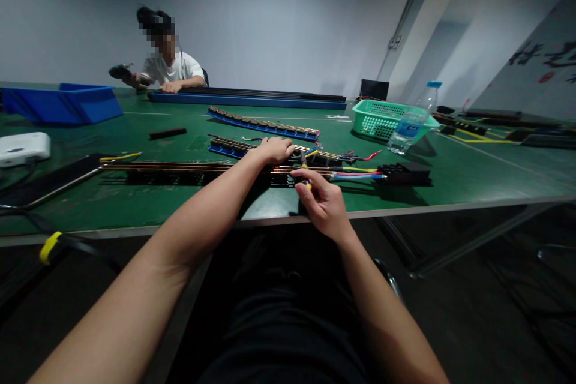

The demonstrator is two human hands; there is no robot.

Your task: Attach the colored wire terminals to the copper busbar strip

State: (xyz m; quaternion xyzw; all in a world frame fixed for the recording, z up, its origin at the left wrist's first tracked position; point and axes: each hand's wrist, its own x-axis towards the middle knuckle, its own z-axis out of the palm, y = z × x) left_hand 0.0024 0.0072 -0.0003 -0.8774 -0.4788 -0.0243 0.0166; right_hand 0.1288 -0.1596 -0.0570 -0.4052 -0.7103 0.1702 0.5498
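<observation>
Along the bench's near edge lies a long railed strip; our right hand pinches a slim tool there. Our left hand curls just beyond — its hold we cannot tell. Pressing off-line could nick the coloured wires.

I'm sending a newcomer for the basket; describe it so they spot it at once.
On the green table, look right for a blue-capped clear bottle. Partly behind it sits the mint-green basket, set apart from the blue bin at far left by its perforated walls.
</observation>
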